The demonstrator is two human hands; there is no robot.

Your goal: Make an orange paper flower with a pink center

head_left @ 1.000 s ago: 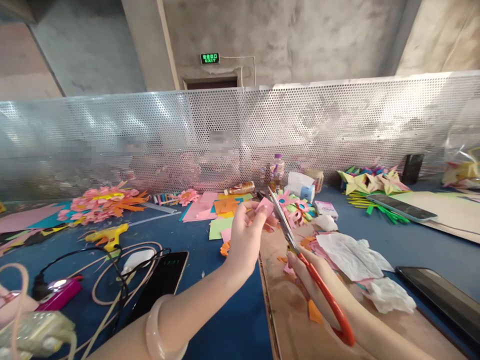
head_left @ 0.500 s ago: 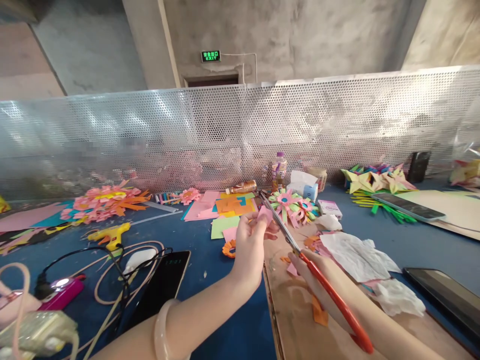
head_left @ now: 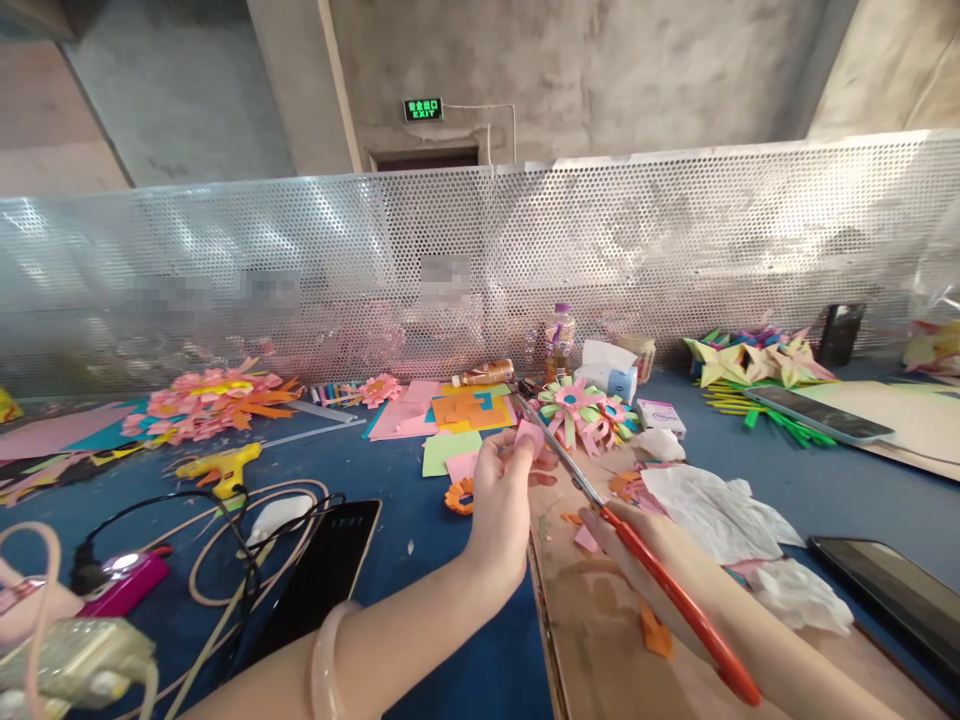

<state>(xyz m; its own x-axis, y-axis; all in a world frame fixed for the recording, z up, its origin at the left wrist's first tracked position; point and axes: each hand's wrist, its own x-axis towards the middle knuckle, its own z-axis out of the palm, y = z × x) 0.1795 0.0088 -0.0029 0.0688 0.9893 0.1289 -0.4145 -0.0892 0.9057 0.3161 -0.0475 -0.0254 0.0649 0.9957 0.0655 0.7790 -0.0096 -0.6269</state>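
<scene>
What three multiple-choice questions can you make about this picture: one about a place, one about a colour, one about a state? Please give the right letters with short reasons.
1. Where does the glue gun lie?
A. on the blue table, left of the left hand
B. on the wooden board
C. on the white tissue

2. What colour are the handles of the scissors?
A. green
B. orange-red
C. black

3. How is the pink paper held?
A. lying flat on the board
B. taped to the metal screen
C. pinched in the left hand's fingers, at the blades

Answers: 1 A, it rests on the blue surface beside cables. 2 B, the long handle in the right hand is orange-red. 3 C, fingertips grip it above the table.
</scene>
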